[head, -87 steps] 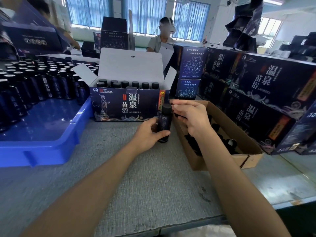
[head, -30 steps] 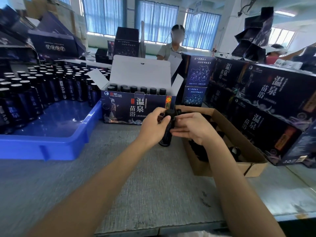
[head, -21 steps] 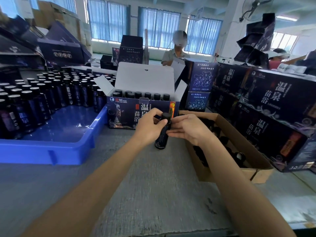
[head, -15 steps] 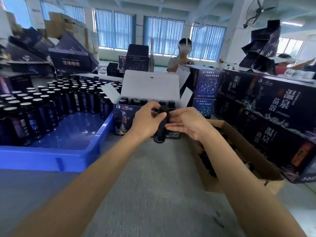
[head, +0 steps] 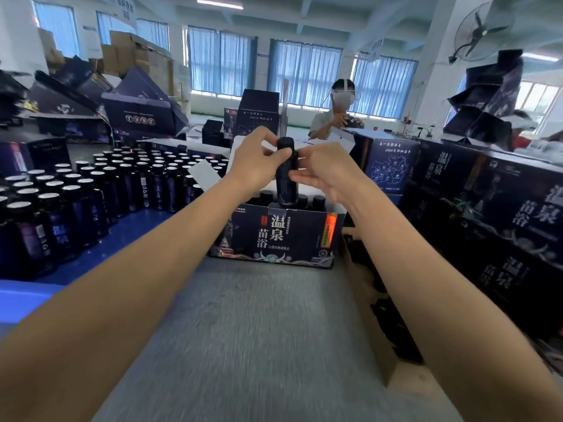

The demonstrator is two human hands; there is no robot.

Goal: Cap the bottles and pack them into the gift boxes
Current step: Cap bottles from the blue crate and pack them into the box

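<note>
A dark capped bottle (head: 285,181) hangs upright over the open gift box (head: 277,236), its base just above the box's front row. My left hand (head: 256,161) grips its neck and cap from the left. My right hand (head: 327,170) pinches its body from the right. The box's white lid stands up behind my hands, and several capped bottles (head: 307,201) show inside the box.
A blue tray (head: 100,248) at left carries several uncapped bottles (head: 91,184). A cardboard box of black caps (head: 393,330) lies at right, beside stacked dark gift boxes (head: 493,217). A person stands behind the table. Grey table surface lies in front.
Both hands have lifted the bottle from the table up and forward over the open gift box. The view has tilted upward.
</note>
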